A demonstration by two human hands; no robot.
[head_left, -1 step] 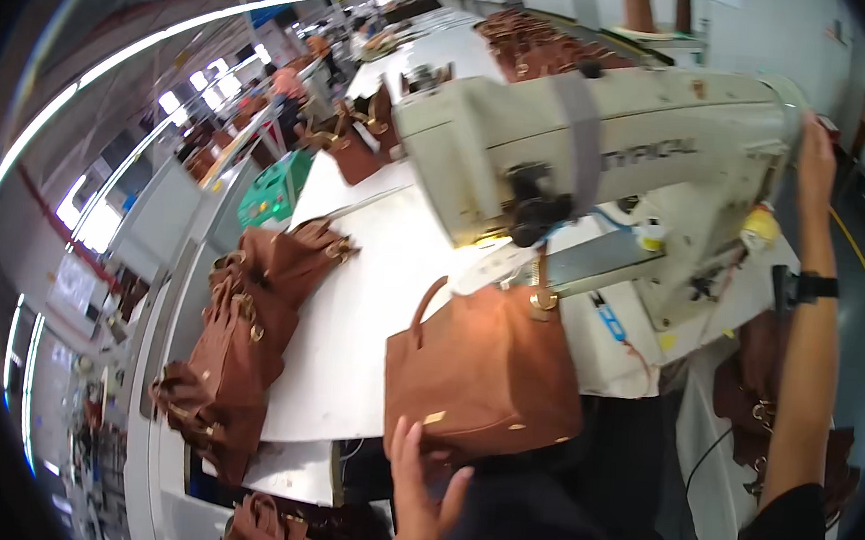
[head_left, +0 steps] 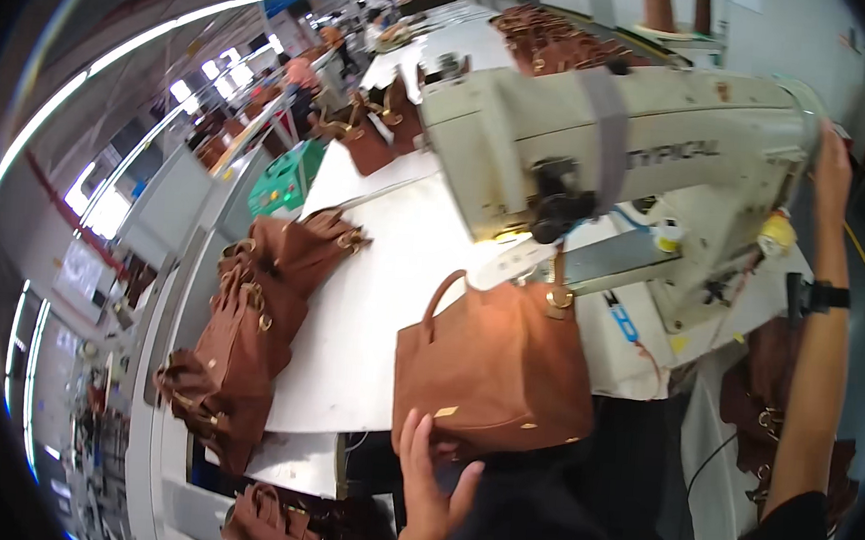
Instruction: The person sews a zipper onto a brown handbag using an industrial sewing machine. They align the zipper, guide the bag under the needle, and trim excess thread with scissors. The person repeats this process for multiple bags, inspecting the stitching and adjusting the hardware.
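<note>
A brown handbag (head_left: 496, 365) with gold fittings sits at the sewing machine (head_left: 704, 118), one handle (head_left: 558, 279) rising under the needle area. My left hand (head_left: 433, 476) is low at the bag's front bottom, fingers extended and apart, the fingertips against the leather. My right hand (head_left: 830, 157) is raised to the handwheel (head_left: 805, 110) at the machine's right end, fingers gripping it, partly hidden. A blue-handled tool (head_left: 622, 318) lies on the machine table (head_left: 345, 374), right of the bag.
Piled brown bags (head_left: 247, 337) line the table's left side; others sit below (head_left: 264, 529) and at right (head_left: 756, 383). A green case (head_left: 283, 179) is at back left, more bags (head_left: 361, 140) behind the machine. Several people (head_left: 301, 75) work along the distant tables. Thread cones (head_left: 658, 10) stand at back right.
The whole scene sits slightly farther right in the picture. Both hands stay in the same places on the bag and the handwheel, with little visible movement.
</note>
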